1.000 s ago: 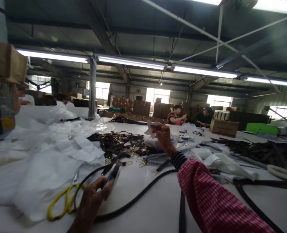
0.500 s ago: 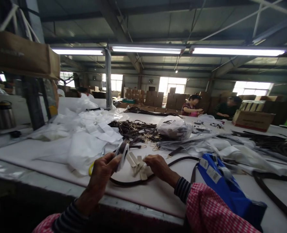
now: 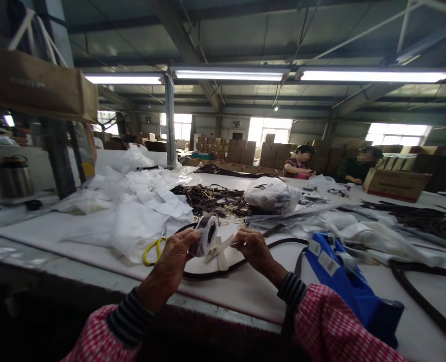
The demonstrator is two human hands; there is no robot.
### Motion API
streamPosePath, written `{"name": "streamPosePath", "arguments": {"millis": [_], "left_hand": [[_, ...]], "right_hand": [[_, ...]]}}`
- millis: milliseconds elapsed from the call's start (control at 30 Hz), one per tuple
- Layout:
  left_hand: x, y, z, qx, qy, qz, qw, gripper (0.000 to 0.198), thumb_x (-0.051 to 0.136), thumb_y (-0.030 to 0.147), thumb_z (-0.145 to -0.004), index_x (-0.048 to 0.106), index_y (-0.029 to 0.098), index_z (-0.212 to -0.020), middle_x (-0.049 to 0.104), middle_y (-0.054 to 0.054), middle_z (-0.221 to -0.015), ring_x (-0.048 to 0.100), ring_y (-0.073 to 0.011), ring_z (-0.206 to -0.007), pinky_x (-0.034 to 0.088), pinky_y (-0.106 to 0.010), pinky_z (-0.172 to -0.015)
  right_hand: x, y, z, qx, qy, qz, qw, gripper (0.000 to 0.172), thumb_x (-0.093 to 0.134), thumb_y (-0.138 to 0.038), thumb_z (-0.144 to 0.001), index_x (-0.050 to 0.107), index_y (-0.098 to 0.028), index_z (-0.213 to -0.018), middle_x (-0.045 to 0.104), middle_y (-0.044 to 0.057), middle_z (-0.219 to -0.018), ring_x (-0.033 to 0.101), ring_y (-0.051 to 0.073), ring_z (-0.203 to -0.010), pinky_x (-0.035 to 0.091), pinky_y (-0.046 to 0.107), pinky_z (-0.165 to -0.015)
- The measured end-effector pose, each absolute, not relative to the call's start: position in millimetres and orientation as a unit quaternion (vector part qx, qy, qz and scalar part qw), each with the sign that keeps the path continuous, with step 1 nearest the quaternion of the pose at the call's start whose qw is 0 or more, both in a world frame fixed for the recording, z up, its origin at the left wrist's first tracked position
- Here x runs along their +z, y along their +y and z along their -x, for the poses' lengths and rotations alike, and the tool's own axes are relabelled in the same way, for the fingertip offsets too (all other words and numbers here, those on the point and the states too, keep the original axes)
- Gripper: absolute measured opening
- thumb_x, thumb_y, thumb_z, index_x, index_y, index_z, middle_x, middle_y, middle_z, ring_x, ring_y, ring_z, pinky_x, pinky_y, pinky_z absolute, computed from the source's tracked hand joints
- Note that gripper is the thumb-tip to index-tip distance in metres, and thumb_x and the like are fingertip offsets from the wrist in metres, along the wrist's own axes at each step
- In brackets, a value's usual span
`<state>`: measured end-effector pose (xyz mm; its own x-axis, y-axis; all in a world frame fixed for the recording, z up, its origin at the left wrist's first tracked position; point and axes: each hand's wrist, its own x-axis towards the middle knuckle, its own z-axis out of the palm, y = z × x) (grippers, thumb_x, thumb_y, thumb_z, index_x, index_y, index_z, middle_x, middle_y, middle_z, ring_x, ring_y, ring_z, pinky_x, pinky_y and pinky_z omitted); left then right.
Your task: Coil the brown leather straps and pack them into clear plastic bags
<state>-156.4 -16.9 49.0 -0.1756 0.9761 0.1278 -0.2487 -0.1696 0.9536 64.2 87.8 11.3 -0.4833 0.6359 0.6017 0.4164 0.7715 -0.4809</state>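
My left hand (image 3: 170,261) is closed around a coiled dark strap (image 3: 209,235) with a white, filmy wrapping, held above the table. To its right, my right hand (image 3: 256,250) pinches the end of a pale flat strip (image 3: 226,245). Beneath that, another pale strip (image 3: 221,261) lies on the table. A long dark strap (image 3: 208,275) curves over the tabletop below both hands. Yellow-handled scissors (image 3: 153,252) lie just left of my left hand, partly hidden by white sheeting.
A blue tape dispenser (image 3: 334,281) stands right of my right hand. Behind are a heap of dark straps with metal clasps (image 3: 211,198), a filled plastic bag (image 3: 271,195) and crumpled white sheeting (image 3: 136,226). Two people sit across the table near a carton (image 3: 396,185).
The coil has turned so its round opening faces me more. A pale strip has come up off the small pile in my right hand. More of the yellow handles shows.
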Motion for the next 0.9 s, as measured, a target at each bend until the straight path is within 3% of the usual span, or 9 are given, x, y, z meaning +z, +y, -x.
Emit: {"name": "streamPosePath", "arguments": {"millis": [100,200,333,433,567,700,900], "left_hand": [[45,-11,153,0.635,0.429,-0.421,0.485,0.026,0.078,0.044,-0.074,0.071,0.019,-0.078,0.063,0.001,-0.073,0.054,-0.0162,-0.071,0.045,-0.026,-0.068],[41,-7,153,0.632,0.432,-0.417,0.49,0.025,0.077,0.044,-0.076,0.072,0.019,-0.08,0.065,0.001,-0.073,0.054,-0.0163,-0.071,0.045,-0.027,-0.069],[42,-6,152,0.626,0.426,-0.416,0.503,0.024,0.078,0.043,-0.078,0.073,0.02,-0.084,0.066,0.001,-0.079,0.057,-0.0169,-0.076,0.047,-0.028,-0.073],[45,-11,148,0.619,0.417,-0.419,0.517,0.025,0.077,0.043,-0.08,0.074,0.019,-0.085,0.068,-0.001,-0.083,0.059,-0.0179,-0.08,0.049,-0.029,-0.075],[43,-20,136,0.61,0.386,-0.413,0.555,0.029,0.081,0.044,-0.078,0.078,0.019,-0.092,0.072,-0.005,-0.094,0.063,-0.0205,-0.086,0.053,-0.032,-0.078],[42,-29,119,0.597,0.343,-0.404,0.602,0.029,0.084,0.042,-0.076,0.081,0.017,-0.091,0.075,-0.008,-0.096,0.063,-0.0193,-0.083,0.054,-0.031,-0.078],[50,-38,98,0.578,0.345,-0.429,0.603,0.029,0.088,0.04,-0.073,0.079,0.016,-0.087,0.07,-0.005,-0.085,0.059,-0.0168,-0.076,0.051,-0.027,-0.071]], "right_hand": [[-1,84,-62,0.207,-0.844,0.297,0.395,0.016,0.077,-0.02,-0.086,0.075,-0.018,-0.07,0.069,0.001,-0.068,0.063,0.014,-0.063,0.046,0.024,-0.064],[-5,83,-61,0.277,-0.831,0.289,0.385,0.033,0.069,-0.032,-0.094,0.075,-0.017,-0.065,0.067,-0.001,-0.058,0.056,0.01,-0.047,0.044,0.02,-0.051],[10,82,-68,0.314,-0.774,0.314,0.451,0.043,0.056,-0.047,-0.101,0.078,-0.014,-0.083,0.069,0.003,-0.062,0.052,0.01,-0.041,0.04,0.018,-0.039],[27,62,-79,0.303,-0.732,0.317,0.522,0.038,0.056,-0.046,-0.101,0.077,-0.015,-0.101,0.073,0.006,-0.076,0.06,0.013,-0.053,0.048,0.021,-0.044],[35,1,-100,0.228,-0.754,0.255,0.561,0.014,0.064,-0.025,-0.097,0.077,-0.024,-0.101,0.074,0.007,-0.102,0.07,0.019,-0.082,0.057,0.025,-0.062],[28,-52,-122,0.12,-0.818,0.181,0.532,0.031,0.054,-0.011,-0.099,0.069,-0.028,-0.119,0.074,0.009,-0.111,0.073,0.021,-0.098,0.06,0.029,-0.084],[31,-68,-139,0.091,-0.857,0.153,0.483,0.037,0.044,-0.009,-0.1,0.062,-0.028,-0.126,0.072,0.011,-0.109,0.074,0.021,-0.092,0.061,0.028,-0.078]]}}
